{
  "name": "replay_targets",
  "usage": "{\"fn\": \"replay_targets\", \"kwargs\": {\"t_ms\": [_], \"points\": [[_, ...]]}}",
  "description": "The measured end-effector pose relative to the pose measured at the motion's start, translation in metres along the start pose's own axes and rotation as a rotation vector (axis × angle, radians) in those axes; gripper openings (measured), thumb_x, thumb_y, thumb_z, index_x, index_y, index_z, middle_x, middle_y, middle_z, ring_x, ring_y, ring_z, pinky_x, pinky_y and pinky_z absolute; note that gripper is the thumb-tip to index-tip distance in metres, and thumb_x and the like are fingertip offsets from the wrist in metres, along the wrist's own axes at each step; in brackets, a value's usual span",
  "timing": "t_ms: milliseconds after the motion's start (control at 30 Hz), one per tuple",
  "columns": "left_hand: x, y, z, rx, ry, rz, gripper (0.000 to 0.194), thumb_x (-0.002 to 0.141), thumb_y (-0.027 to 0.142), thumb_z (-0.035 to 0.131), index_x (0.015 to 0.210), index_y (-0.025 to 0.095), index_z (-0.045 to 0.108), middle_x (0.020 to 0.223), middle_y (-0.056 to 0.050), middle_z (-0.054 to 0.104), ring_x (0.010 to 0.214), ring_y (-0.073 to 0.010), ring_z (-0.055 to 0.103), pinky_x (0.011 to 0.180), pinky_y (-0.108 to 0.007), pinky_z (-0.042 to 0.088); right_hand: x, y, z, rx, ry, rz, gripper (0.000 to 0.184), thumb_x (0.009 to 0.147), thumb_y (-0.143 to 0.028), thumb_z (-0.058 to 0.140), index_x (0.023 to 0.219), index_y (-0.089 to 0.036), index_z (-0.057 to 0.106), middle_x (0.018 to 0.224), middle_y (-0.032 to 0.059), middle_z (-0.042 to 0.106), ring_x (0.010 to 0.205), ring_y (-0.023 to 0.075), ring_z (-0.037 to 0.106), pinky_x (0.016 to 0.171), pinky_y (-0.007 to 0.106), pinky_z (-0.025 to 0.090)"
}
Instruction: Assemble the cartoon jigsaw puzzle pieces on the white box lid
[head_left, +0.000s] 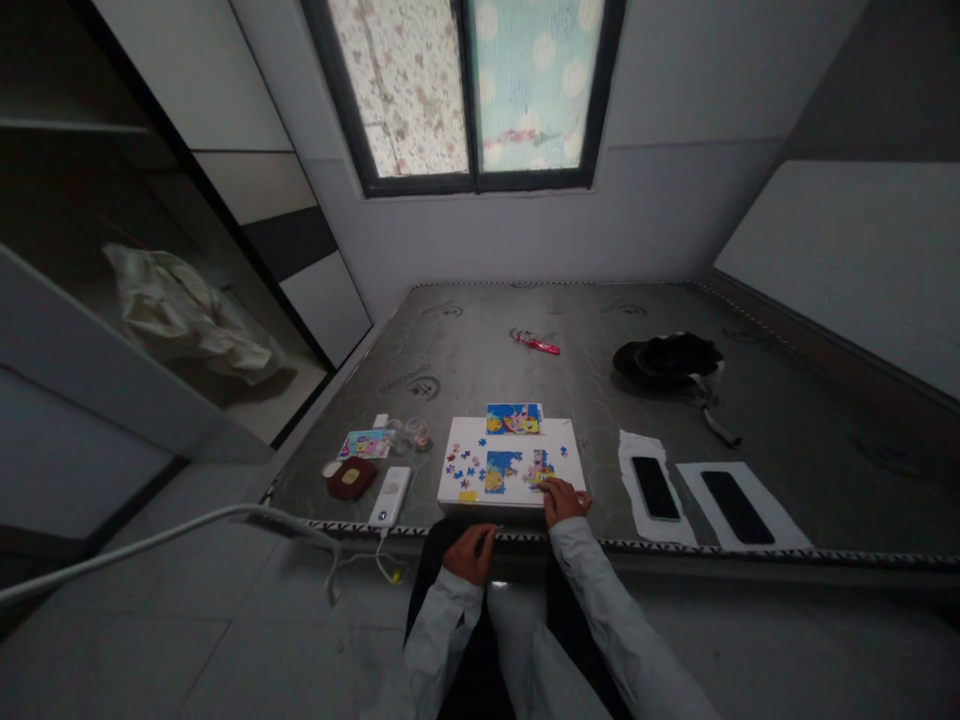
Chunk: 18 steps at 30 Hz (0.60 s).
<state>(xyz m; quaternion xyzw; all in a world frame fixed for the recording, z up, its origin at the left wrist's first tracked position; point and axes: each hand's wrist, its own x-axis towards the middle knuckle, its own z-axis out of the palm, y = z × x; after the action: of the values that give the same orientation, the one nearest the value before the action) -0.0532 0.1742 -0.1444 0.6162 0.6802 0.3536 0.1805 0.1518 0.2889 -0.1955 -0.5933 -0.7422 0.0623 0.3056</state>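
Observation:
A white box (457, 488) serves as the surface under a partly joined jigsaw puzzle. One joined blue and yellow section (501, 472) lies left of a second, pinkish section (539, 466), with a gap between them. Loose puzzle pieces (463, 472) are scattered over the box's left side, and a picture card (514, 419) lies across its far edge. My right hand (564, 500) rests at the near right of the box, fingers bent together on a puzzle piece at the lower edge of the second section. Over my lap, my left hand (470, 553) is closed in a pinch; anything in it is too small to make out.
Left of the box lie a white power bank (391, 497) with a cable, a brown pouch (351, 478) and a colourful card (366, 444). Two phones (655, 488) (737, 507) lie on white paper at right. Farther back are a dark cap (667, 362) and a red object (537, 343).

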Motion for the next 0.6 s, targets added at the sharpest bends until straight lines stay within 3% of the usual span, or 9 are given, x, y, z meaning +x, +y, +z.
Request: {"fn": "replay_targets", "kwargs": {"t_ms": [233,400,500,600], "points": [[0.001,-0.004,0.003,-0.033,0.001,-0.016,0.028,0.092,0.032,0.045,0.094,0.026,0.072,0.099,-0.003,0.076,0.095,-0.0159,0.07,0.088,-0.028,0.056,0.021,0.005,-0.004,0.08,-0.001,0.053,0.038,0.079,-0.011,0.043,0.087,-0.029,0.076,0.098,0.0011,0.074,0.095,0.0231,0.058,0.084,0.039,0.025],[0.004,0.004,-0.002,-0.049,0.027,-0.005,0.029,0.093,0.034,0.045,0.095,0.027,0.073,0.099,-0.002,0.076,0.094,-0.0156,0.071,0.085,-0.027,0.057,0.026,-0.01,-0.024,0.151,0.005,0.087,0.034,0.084,-0.021,0.046,0.101,-0.029,0.074,0.107,0.0044,0.072,0.097,0.0249,0.058,0.084,0.039,0.028],[0.005,0.011,-0.006,-0.042,0.048,0.03,0.027,0.093,0.034,0.048,0.097,0.027,0.074,0.099,-0.002,0.077,0.092,-0.0154,0.072,0.085,-0.026,0.057,0.015,-0.028,-0.039,0.394,-0.16,0.105,0.029,0.088,-0.038,0.049,0.098,-0.028,0.074,0.105,0.0049,0.073,0.101,0.0274,0.061,0.087,0.041,0.035],[0.004,0.019,-0.011,-0.019,0.056,0.093,0.027,0.093,0.035,0.049,0.1,0.027,0.074,0.101,-0.002,0.077,0.09,-0.0154,0.073,0.084,-0.024,0.057,-0.002,-0.047,-0.052,0.493,-0.283,0.073,0.04,0.092,-0.05,0.042,0.092,-0.027,0.075,0.079,0.0018,0.074,0.08,0.0215,0.068,0.077,0.034,0.046]]}}
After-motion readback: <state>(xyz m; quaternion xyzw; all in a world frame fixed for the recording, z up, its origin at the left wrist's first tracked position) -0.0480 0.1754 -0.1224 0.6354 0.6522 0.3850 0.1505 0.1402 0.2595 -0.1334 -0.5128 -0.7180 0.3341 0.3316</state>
